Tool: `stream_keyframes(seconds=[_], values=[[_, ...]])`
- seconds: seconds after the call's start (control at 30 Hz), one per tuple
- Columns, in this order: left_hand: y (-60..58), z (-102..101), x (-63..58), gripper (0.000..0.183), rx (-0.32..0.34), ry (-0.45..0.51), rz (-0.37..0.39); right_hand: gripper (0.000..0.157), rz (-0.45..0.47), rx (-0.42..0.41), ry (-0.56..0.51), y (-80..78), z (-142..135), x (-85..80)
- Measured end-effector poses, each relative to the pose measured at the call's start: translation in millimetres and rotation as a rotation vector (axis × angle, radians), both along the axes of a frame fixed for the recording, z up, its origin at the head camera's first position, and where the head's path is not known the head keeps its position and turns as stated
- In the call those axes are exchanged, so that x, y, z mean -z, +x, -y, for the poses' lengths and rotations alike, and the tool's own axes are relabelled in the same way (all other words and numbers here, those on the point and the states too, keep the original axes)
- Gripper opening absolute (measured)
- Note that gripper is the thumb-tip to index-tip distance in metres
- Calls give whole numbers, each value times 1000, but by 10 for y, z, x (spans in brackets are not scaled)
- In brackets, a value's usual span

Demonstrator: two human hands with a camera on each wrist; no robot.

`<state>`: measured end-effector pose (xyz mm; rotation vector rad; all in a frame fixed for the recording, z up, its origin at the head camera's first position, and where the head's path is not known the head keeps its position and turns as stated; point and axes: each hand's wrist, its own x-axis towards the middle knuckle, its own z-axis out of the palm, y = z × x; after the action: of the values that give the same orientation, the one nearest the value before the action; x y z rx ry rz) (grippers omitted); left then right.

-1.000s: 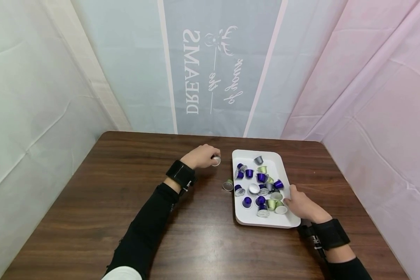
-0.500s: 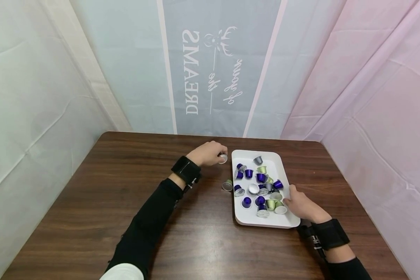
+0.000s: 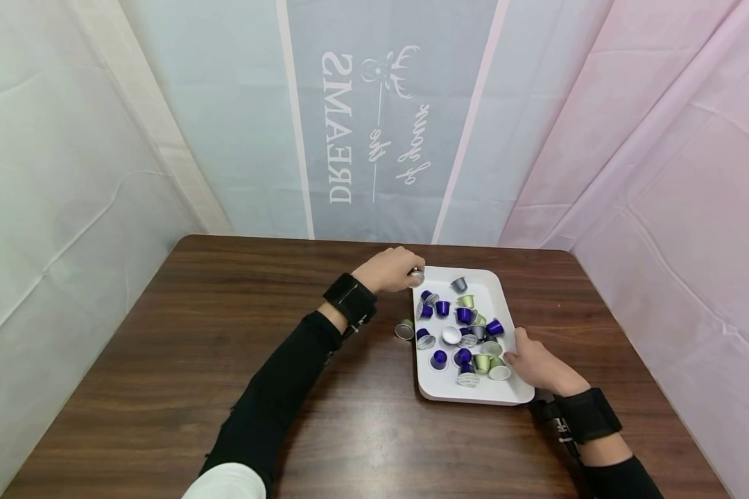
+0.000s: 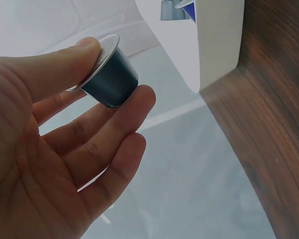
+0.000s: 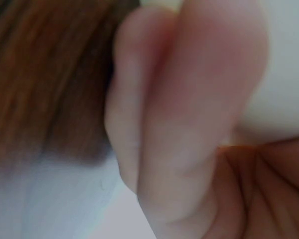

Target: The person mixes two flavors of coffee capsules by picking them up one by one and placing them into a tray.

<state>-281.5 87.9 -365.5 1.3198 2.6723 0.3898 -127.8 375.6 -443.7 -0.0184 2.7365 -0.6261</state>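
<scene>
My left hand (image 3: 390, 270) is above the far left corner of the white tray (image 3: 489, 285). Between thumb and fingers it pinches a dark teal coffee capsule (image 4: 114, 82), its silver foil lid turned toward the thumb. My right hand (image 3: 541, 364) grips the tray's right side, thumb at the rim; the right wrist view shows its fingers close up and blurred. Inside the tray lie several coffee capsules: purple ones (image 3: 464, 315), green ones (image 3: 482, 363), grey ones such as the one at the far end (image 3: 458, 284), and a white lid facing up (image 3: 451, 335).
One green capsule (image 3: 404, 329) lies on its side on the table just left of the tray, foil end toward me. The brown wooden table (image 3: 225, 360) meets hanging cloth (image 3: 262, 138) at the back and sides.
My left hand has moved right and slightly away from me, carrying the capsule from over the table to the tray's far left corner. The right hand and tray stay in place.
</scene>
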Motion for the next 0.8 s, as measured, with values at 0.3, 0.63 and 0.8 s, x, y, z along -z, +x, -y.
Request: stream_keyframes(seconds=[0.3, 0.63, 0.8], values=[[-1, -141, 14, 13, 13, -28, -14, 50, -1, 4, 6, -2, 2, 22], [-1, -307, -28, 18, 44, -40, -20, 49, 15, 13, 8, -20, 17, 5], [1, -390, -32, 15, 70, -44, -7, 48, 21, 11, 8, -20, 8, 4]])
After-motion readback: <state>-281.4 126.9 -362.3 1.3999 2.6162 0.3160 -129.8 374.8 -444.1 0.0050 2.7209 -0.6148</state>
